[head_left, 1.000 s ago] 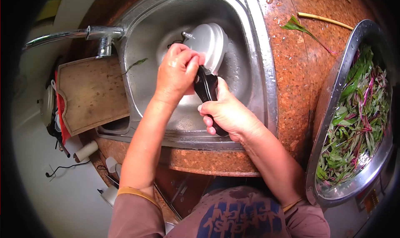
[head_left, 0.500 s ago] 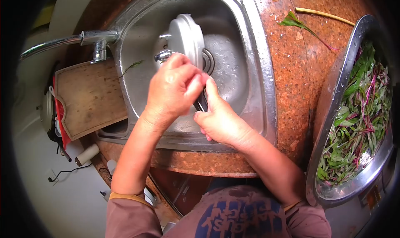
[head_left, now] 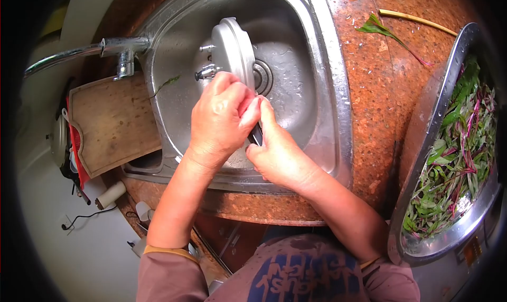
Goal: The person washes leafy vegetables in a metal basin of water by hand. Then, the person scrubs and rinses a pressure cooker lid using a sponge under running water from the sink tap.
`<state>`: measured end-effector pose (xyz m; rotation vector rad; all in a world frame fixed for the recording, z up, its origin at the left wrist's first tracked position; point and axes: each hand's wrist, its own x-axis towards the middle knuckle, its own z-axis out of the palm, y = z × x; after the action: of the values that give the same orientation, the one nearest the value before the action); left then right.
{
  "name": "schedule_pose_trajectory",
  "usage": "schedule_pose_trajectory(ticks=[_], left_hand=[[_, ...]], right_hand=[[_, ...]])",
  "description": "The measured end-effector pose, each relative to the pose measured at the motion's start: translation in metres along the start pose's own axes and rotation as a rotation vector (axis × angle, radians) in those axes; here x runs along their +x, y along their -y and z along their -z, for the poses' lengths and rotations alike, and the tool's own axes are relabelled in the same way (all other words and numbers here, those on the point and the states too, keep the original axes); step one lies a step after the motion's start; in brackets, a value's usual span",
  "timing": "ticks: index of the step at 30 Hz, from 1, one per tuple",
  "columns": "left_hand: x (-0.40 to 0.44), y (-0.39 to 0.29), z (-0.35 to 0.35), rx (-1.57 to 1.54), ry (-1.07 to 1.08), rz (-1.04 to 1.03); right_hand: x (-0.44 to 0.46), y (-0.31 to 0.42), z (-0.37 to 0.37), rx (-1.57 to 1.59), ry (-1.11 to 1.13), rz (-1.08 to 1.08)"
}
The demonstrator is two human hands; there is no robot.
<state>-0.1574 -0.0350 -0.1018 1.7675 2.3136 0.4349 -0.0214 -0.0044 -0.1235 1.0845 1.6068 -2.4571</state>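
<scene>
A silvery pressure cooker lid (head_left: 232, 48) is tilted on its edge over the steel sink (head_left: 288, 64), with metal valve fittings on its left face. Its dark handle (head_left: 256, 135) points toward me and is mostly covered by my hands. My right hand (head_left: 280, 156) is closed round that handle, thumb toward the left. Against it, my left hand (head_left: 219, 114) is curled with fingers bunched near where handle and lid meet. What lies between the left fingertips is hidden.
A faucet (head_left: 127, 48) and a wooden cutting board (head_left: 113, 125) are left of the basin. On the right, a metal basin (head_left: 417, 159) holds leafy greens (head_left: 449, 170). A loose leafy stem (head_left: 388, 32) and a pale stalk (head_left: 417, 19) lie on the counter (head_left: 364, 106).
The lid has shifted slightly left and turned a little, showing more of its fittings. My left hand has moved slightly; the right keeps its hold on the handle.
</scene>
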Motion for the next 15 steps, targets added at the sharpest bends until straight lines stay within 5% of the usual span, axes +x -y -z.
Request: schedule_pose_trajectory(ticks=[9,15], left_hand=[[-0.002,0.015,0.008,0.201,-0.241,0.057],[-0.001,0.006,0.019,-0.078,-0.209,0.076]], right_hand=[[0.001,-0.011,-0.003,-0.017,-0.045,0.133],[0.001,-0.01,-0.005,-0.032,-0.069,0.146]])
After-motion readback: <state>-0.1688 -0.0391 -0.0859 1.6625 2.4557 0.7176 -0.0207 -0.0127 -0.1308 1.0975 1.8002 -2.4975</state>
